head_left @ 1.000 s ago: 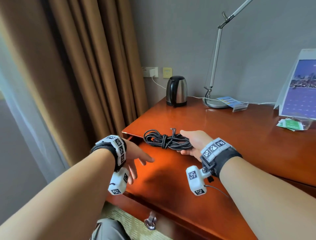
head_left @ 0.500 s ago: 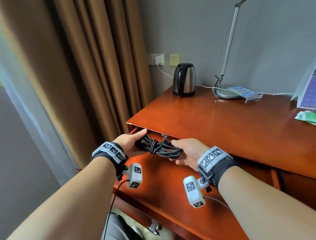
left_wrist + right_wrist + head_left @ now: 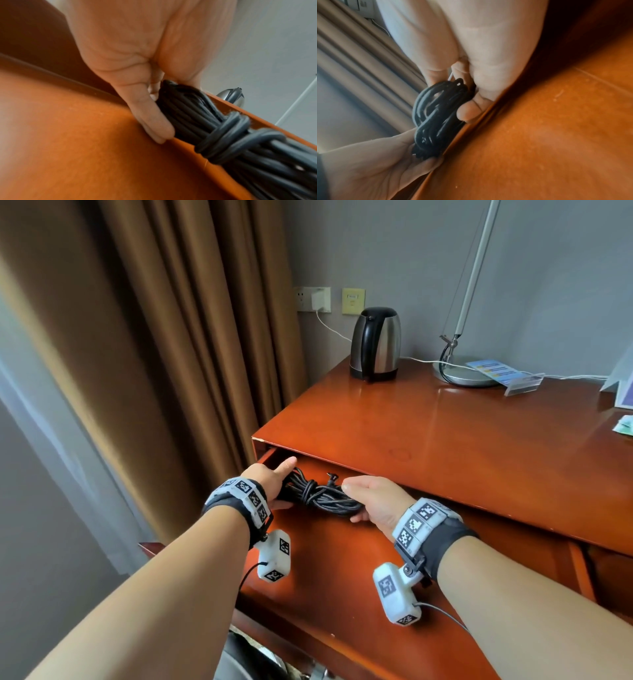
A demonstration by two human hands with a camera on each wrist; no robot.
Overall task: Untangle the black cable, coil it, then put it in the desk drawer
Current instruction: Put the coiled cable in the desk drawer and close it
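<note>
- Head view: the coiled black rubber cable (image 3: 320,494), bound round its middle with a few turns of its own length, is held end to end between the two hands, right over the pulled-out reddish-brown wooden desk drawer (image 3: 318,573). The left hand (image 3: 270,484) has one end, thumb stretched toward the drawer's back corner; the right hand (image 3: 373,503) has its fingers curled round the other end. Holding both ends makes sense to me — it keeps the bundle flat so it can slide in without flopping.
- The glossy red-brown table (image 3: 445,440) top overhangs the back of the drawer, so the only room is a low slot under that front edge. A plug end pokes up from the coil near that edge, so it could catch. The steel-and-black electric kettle (image 3: 375,344) and silver desk lamp (image 3: 462,330) stand well apart at the back.
- Left wrist view: the left fingers (image 3: 150,121) are wrapped round the cable end, thumb pressed along the strands, bundle low over the drawer floor — whether it's touching, I can't tell.
- Right wrist view: the right fingers (image 3: 471,109) are hooked under the coil, gripping it just beside the drawer's edge, with the other hand's palm cupping the far end. The brown pleated curtain (image 3: 368,67) hangs off to that side.
</note>
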